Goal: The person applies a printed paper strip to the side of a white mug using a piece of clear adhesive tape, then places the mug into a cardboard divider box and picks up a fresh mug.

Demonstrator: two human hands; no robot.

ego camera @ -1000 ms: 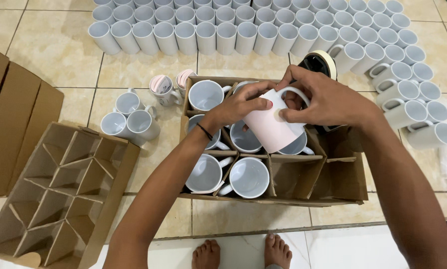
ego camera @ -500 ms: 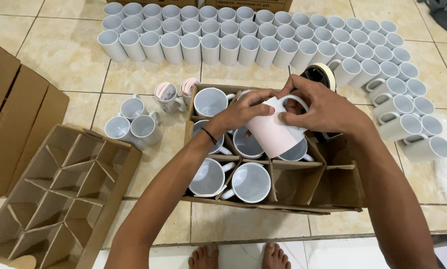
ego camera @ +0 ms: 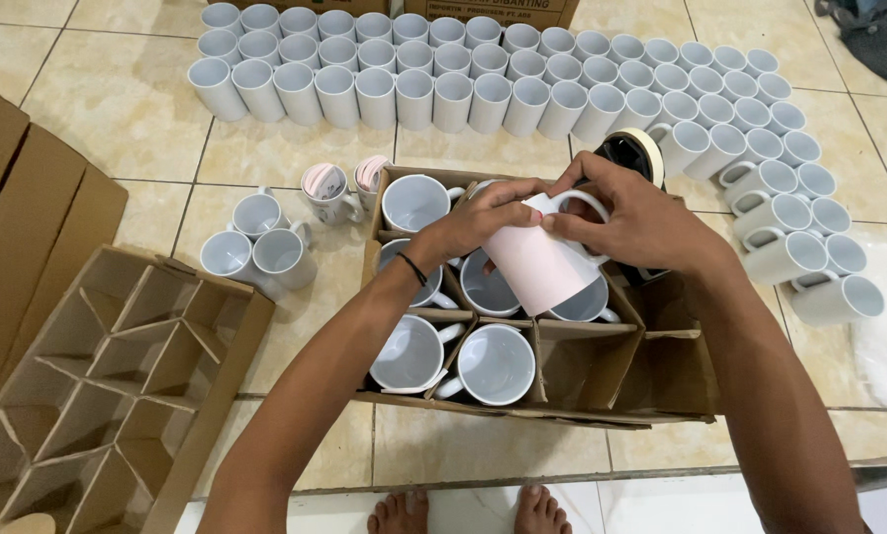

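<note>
You held a white ceramic mug wrapped in pale pink paper (ego camera: 540,259) over the middle of the brown cardboard divider box (ego camera: 602,381), tilted with its handle up and toward the far side. Your left hand (ego camera: 478,225) had its fingers (ego camera: 518,211) clenched round the mug's upper rim and pressing on the paper's edge; your right hand (ego camera: 636,220) gripped the handle side, fingers curled over the top. Both hands were grasping the same mug, well above the cells.

Inside the box, plain white mugs (ego camera: 493,362) lay on their sides in the near-left and middle cells, and the cells toward the near-right corner stood open. A roll of tape (ego camera: 633,153) sat at the box's far-right edge, just behind your right hand. Rows of white mugs (ego camera: 453,84) lined the tiled floor (ego camera: 117,109) beyond the box, a small cluster of three mugs (ego camera: 257,247) sat to its left, and an empty cardboard divider insert (ego camera: 107,376) lay at the near-left of the floor.

To do this well, you would have wanted the paper pulled snug with its seam pinned flat under your left thumb, the mug steadied by the handle so it could not slip, and the ceramic kept off the neighbouring mugs
</note>
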